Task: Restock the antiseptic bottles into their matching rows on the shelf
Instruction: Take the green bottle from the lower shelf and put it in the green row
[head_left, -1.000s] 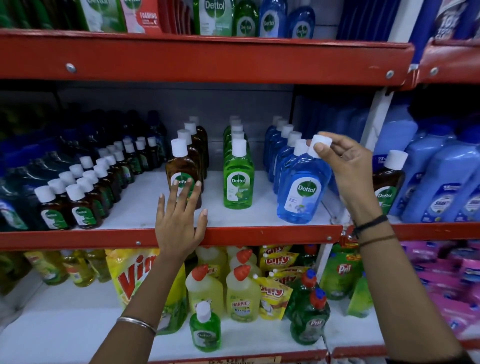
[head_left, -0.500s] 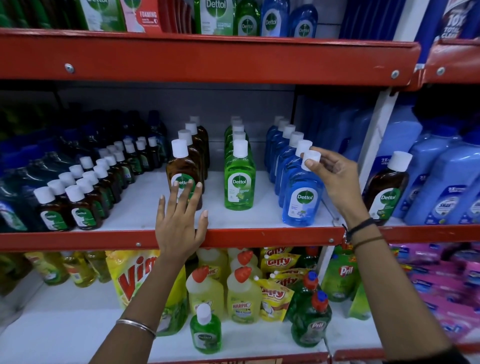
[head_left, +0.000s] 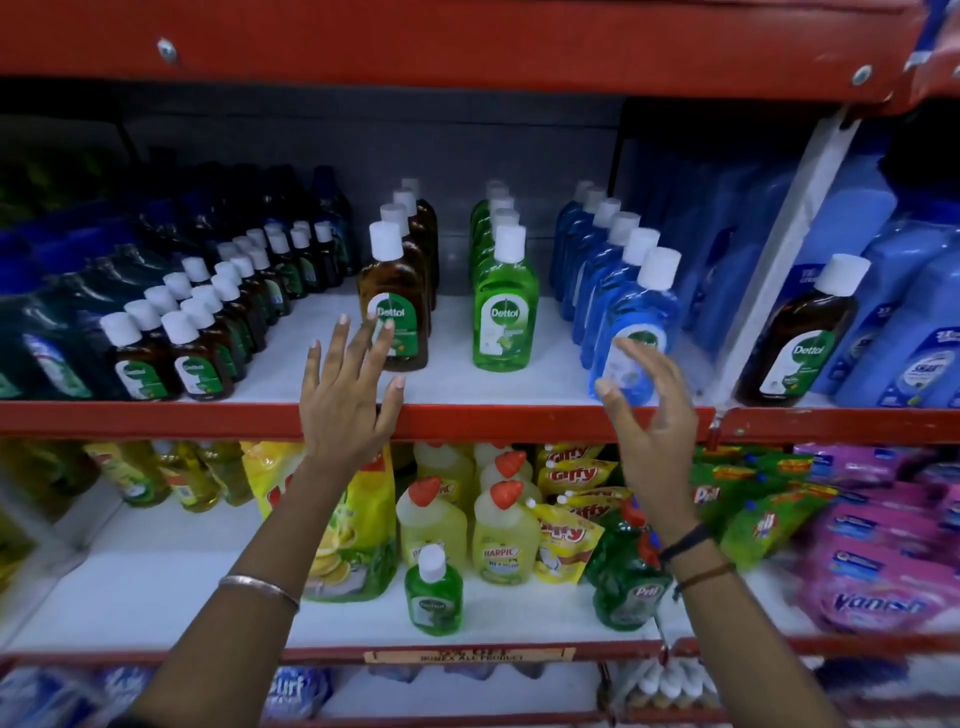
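Observation:
On the middle red-edged shelf (head_left: 519, 418) stand three rows of white-capped antiseptic bottles: brown (head_left: 395, 306), green (head_left: 505, 306) and blue (head_left: 641, 322). The front blue bottle stands upright at the shelf edge. My right hand (head_left: 649, 415) is open just in front of its lower part, fingers spread, holding nothing. My left hand (head_left: 348, 395) is open too, its fingertips over the front brown bottle's label. A lone brown bottle (head_left: 800, 338) stands in the right bay among large blue bottles. A small green bottle (head_left: 434, 592) stands on the lower shelf.
Several small brown bottles (head_left: 192, 332) fill the left of the middle shelf beside dark green ones. Large blue detergent bottles (head_left: 904, 312) crowd the right bay behind a white upright post (head_left: 779, 260). Yellow cleaners, pouches and pink packs fill the lower shelf.
My right hand set the blue bottle down at the front of the blue row, let go of its cap and dropped lower. My left hand stayed by the brown bottle.

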